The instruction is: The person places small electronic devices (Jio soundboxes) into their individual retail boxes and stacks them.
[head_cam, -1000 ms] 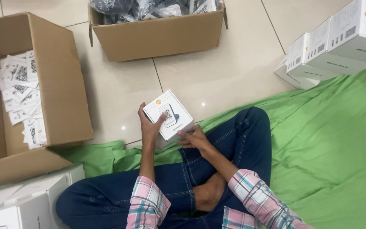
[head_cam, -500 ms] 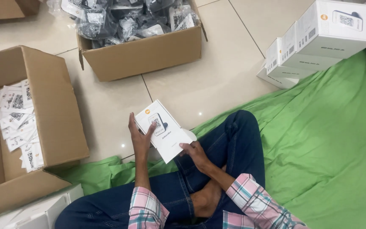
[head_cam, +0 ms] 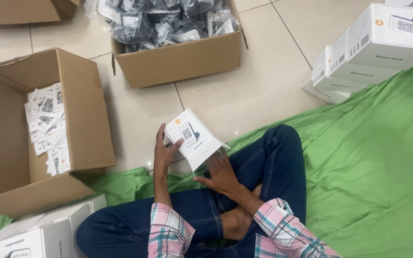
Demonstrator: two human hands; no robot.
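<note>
A small white product box [head_cam: 193,137] with a printed picture of a device on top is held over the tiled floor in front of my crossed legs. My left hand [head_cam: 164,152] grips its left edge, thumb on the top face. My right hand [head_cam: 220,173] lies at the box's near right corner, fingers spread under and against it. The box is tilted, its lid toward me.
An open carton of paper slips [head_cam: 48,125] lies at left. Another carton [head_cam: 178,57] of bagged dark items stands ahead. Stacked white boxes [head_cam: 364,52] sit at the upper right, more white boxes [head_cam: 34,234] at the lower left. A green cloth [head_cam: 374,157] covers the floor.
The box has turned and tilted in my hands. My right hand slid from its near edge to below its right corner, and the view shifted slightly.
</note>
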